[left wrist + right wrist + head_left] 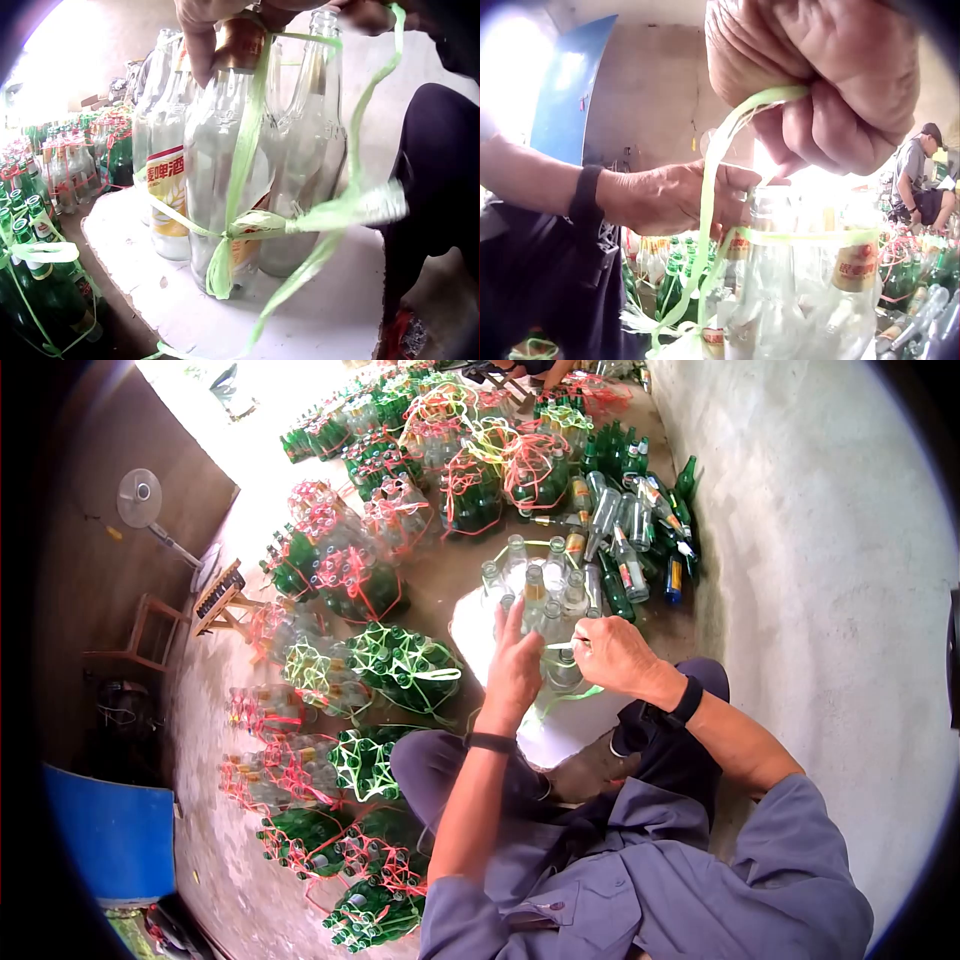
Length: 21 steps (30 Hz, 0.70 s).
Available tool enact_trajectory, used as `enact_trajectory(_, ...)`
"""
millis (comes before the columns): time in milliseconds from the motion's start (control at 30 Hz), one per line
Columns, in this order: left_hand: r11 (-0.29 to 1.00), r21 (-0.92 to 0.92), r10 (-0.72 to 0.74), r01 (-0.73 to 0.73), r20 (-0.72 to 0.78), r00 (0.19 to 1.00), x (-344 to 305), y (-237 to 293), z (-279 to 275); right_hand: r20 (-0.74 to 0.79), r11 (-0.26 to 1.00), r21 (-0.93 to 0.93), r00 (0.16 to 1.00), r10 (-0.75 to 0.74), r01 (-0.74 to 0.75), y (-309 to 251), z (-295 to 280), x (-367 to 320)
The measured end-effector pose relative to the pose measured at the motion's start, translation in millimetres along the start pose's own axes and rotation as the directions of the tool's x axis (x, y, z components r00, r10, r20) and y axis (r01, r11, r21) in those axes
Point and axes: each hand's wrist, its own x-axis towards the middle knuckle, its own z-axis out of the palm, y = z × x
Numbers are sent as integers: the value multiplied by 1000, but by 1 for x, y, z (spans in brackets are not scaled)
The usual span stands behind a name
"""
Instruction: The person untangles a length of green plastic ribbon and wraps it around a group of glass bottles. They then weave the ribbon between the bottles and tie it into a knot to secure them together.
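A cluster of clear glass bottles (pixel 535 595) stands upright on a white board (pixel 337 300) in front of the seated person. Light-green plastic twine (pixel 244 150) loops round the bottles' necks and lower bodies, knotted low on the near side. My left hand (pixel 515 675) is at the near bottles, index and middle fingers spread upward in the head view; in the left wrist view its fingers straddle a gold-foiled bottle neck (pixel 240 45). My right hand (pixel 817 90) is curled tightly round a strand of twine (pixel 709 187), just above the bottle mouths.
Bundles of green bottles (pixel 400 665) and clear ones, tied with red or green twine, fill the floor to the left and ahead. Loose bottles (pixel 630 540) lie piled by the right wall (pixel 800 560). Another person (pixel 922 180) sits farther off. A fan (pixel 140 498) stands at left.
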Motion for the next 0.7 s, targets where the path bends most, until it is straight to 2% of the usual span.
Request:
enact_trajectory(100, 999, 29, -21, 21, -1, 1000, 0, 2, 1, -82, 999, 9, 996, -37, 38, 6, 4, -4)
enact_trajectory(333, 998, 47, -32, 31, 12, 999, 1, 3, 0, -88, 997, -82, 996, -3, -5, 22, 16, -6)
enact_trajectory(433, 998, 21, -54, 54, 19, 998, 0, 4, 0, -146, 998, -59, 989, 17, -26, 31, 26, -16)
enact_trajectory(500, 999, 21, -51, 50, 28, 998, 1, 4, 0, -180, 995, 45, 979, 90, -84, 33, 31, -26)
enact_trajectory(700, 999, 4, -38, 38, 67, 997, 1, 1, -3, -189, 975, 156, 964, 187, -158, 45, 44, -33)
